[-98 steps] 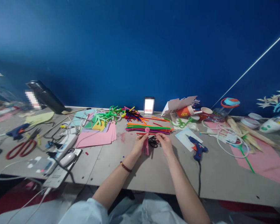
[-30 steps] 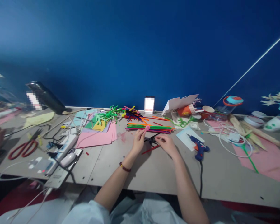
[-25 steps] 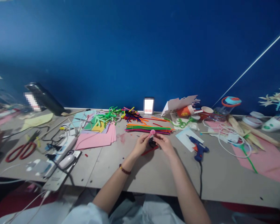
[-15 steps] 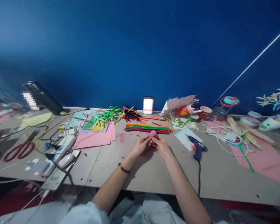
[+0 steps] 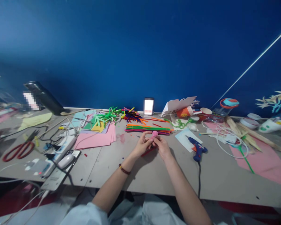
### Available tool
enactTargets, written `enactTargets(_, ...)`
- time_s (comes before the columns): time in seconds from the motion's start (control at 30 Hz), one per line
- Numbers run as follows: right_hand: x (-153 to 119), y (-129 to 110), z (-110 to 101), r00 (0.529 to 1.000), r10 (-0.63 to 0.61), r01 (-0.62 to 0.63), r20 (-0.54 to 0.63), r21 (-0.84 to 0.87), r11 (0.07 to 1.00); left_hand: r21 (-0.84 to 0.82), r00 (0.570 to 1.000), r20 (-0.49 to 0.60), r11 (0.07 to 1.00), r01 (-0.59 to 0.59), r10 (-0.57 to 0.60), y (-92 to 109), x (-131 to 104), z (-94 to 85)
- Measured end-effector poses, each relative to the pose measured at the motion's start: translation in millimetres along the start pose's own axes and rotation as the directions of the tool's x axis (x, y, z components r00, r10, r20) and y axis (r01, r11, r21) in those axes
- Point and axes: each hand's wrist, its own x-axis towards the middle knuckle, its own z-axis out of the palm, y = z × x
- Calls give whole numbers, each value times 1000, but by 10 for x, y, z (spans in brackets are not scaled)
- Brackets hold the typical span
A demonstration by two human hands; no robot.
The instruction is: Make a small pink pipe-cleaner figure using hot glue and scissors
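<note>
A small pink fuzzy piece sits between the fingertips of both hands over the middle of the table. From the left, my left hand pinches it; a beaded bracelet is on that wrist. My right hand closes on it from the other side. Under the hands a red strip shows in part on the table. Just beyond them lies a bundle of orange, green and purple pipe cleaners.
A blue glue gun lies on light blue paper to the right. Left are pink sheets, a power strip and red-handled scissors. Behind stand a small phone and green pipe cleaners. Another person's blurred hand shows at far left.
The pink piece has turned slightly and shows more clearly above the fingertips. My left fingers have lifted a little around it.
</note>
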Motion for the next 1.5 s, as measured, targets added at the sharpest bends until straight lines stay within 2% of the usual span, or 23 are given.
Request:
enactTargets(0.2,-9,35,28,993,-90,89,-71,-8,996,106,994,-76,992,-75,83,-84,28,44)
enactTargets(0.37,-2,54,23,990,-100,99,-104,-14,995,156,989,-78,981,-115,128,-22,20,26)
enactTargets(0.43,-6,41,26,993,-84,84,-82,1,996,159,990,-62,981,-114,125,20,14,1)
enactTargets(0.53,-32,-1,40,1000,-15,15,-20,28,999,128,998,5,990,-55,55,72,-10,-32)
enactTargets(0.67,-80,-72,70,998,59,-62,32,89,994,32,991,99,996,88,-91,84,-52,-52)
enactTargets(0.73,-87,-87,83,998,53,-57,35,116,992,-11,980,141,990,141,-138,70,-62,-53)
enactTargets(0.83,-62,-62,91,1000,-1,2,-3,136,991,-23,977,159,989,145,-139,44,-55,-54)
enactTargets(0.97,-12,26,81,996,-38,51,-80,166,985,82,993,88,994,72,-79,17,-14,-51)
enactTargets(1.07,-2,65,71,992,-63,77,-106,142,987,211,999,35,976,-45,39,-20,16,-40)
enactTargets(1.23,-20,51,83,987,-99,114,-128,121,986,454,967,-31,865,-213,254,-96,0,1)
enactTargets(1.33,-28,37,98,993,-22,44,-113,198,979,556,943,-42,792,-253,331,-112,-35,23)
enactTargets(1.43,-33,35,109,995,98,-84,-34,281,956,640,923,-62,725,-256,380,-119,-59,10)
enactTargets(1.5,-36,39,116,990,141,-137,10,307,942,725,909,-56,643,-247,412,-132,-68,-25)
